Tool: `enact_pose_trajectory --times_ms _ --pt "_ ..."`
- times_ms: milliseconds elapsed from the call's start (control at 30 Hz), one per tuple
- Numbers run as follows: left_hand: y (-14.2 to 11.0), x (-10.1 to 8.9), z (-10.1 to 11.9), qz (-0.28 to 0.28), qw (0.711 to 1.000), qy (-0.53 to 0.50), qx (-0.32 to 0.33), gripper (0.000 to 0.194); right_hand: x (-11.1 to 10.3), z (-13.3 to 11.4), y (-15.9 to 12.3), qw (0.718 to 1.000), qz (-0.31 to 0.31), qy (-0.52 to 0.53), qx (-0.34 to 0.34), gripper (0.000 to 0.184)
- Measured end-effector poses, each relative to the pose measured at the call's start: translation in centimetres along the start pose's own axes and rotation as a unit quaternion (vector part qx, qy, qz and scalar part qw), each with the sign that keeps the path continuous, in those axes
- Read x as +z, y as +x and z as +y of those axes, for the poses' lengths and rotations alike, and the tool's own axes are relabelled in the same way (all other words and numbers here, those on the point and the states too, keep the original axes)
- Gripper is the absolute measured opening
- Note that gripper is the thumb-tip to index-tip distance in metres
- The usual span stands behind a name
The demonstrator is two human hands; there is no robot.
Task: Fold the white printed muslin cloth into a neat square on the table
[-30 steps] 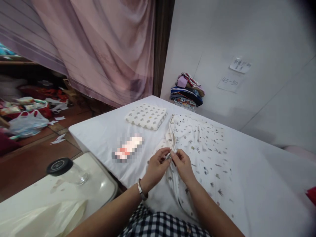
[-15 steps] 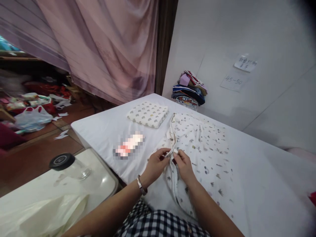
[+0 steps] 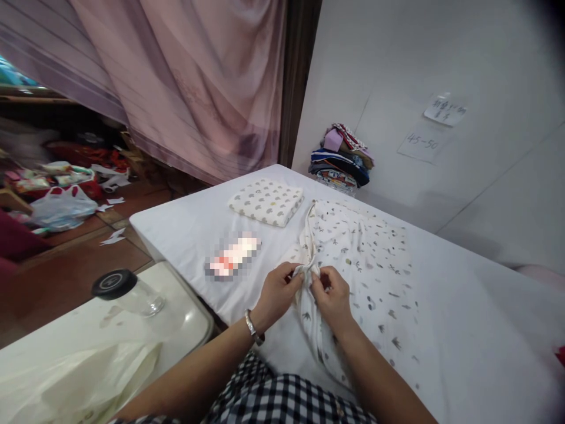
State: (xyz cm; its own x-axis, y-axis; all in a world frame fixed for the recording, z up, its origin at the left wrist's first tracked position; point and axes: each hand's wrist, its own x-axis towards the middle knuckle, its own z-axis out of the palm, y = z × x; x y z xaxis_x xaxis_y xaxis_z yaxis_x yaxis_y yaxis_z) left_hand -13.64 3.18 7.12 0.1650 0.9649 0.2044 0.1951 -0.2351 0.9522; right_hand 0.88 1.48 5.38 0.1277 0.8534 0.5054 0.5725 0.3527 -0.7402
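Past the checked clothing [image 3: 291, 400] at the bottom, the left hand [image 3: 277, 292] and right hand [image 3: 333, 299] sit side by side, each with thumb and fingers pinched closed on the bunched edge of a patterned cloth [image 3: 375, 259]. That edge runs lengthwise away from the body, passing between them; the cloth spreads rightward over the white table [image 3: 468, 341], so the right hand is nearer its broad part. Beyond lie a folded cloth [image 3: 265, 203], ahead and leftward, then a clothes pile [image 3: 339, 159] by the wall [image 3: 388, 70].

Cloth [image 3: 366, 259] partly hidden behind right hand [image 3: 334, 296]; pixelated object [image 3: 233, 256] unidentifiable; red item [image 3: 561, 355] cropped.
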Motion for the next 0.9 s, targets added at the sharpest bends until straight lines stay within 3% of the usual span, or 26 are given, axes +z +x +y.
enact_pose_trajectory --times_ms 167,400,633,900 --pt "-0.2 0.0 0.2 0.019 0.999 -0.028 -0.019 0.022 -0.5 -0.4 0.2 0.999 0.036 0.006 -0.009 0.008" --pt "-0.4 0.1 0.7 0.028 0.999 -0.026 -0.023 0.020 -0.6 -0.6 0.0 0.996 -0.014 -0.037 -0.076 0.004" --pt "0.1 -1.2 0.8 0.056 0.998 0.015 -0.015 0.022 -0.9 -0.6 0.3 0.990 -0.030 -0.081 -0.110 0.007" --pt "-0.1 -1.1 1.1 0.043 0.998 0.046 -0.001 0.022 -0.8 -0.9 0.3 0.995 -0.021 -0.064 -0.070 0.009"
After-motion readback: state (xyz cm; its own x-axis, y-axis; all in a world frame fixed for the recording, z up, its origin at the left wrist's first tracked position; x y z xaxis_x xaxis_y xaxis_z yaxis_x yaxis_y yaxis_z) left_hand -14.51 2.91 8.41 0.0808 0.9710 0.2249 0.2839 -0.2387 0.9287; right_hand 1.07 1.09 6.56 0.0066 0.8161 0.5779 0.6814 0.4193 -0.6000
